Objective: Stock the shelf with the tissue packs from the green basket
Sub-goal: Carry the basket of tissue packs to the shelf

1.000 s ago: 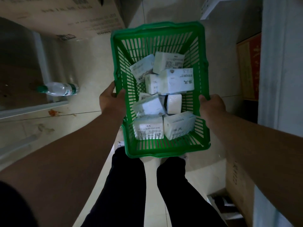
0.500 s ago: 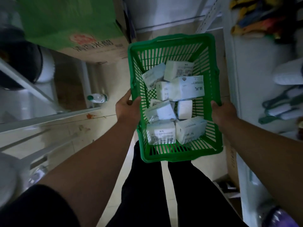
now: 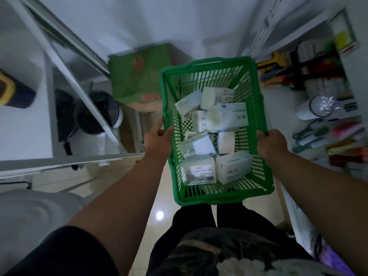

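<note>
You have lifted the green slatted plastic basket (image 3: 216, 188) of white wrapped tissue packs (image 3: 199, 173) from floor level to the shelves. Your left hand (image 3: 158, 141) and right hand (image 3: 271, 143) are closed on its side rims; stocking can begin.

I see a shelf (image 3: 310, 166) at three o'clock bearing blurred brushes (image 3: 310, 136); at eleven o'clock a cardboard box (image 3: 139, 80) sits on the floor (image 3: 127, 176).

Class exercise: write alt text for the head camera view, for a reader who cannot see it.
Seen from above, a person's left hand and right hand grip the side rims of a green basket holding several white tissue packs, carried between white shelves of blurred goods.
</note>
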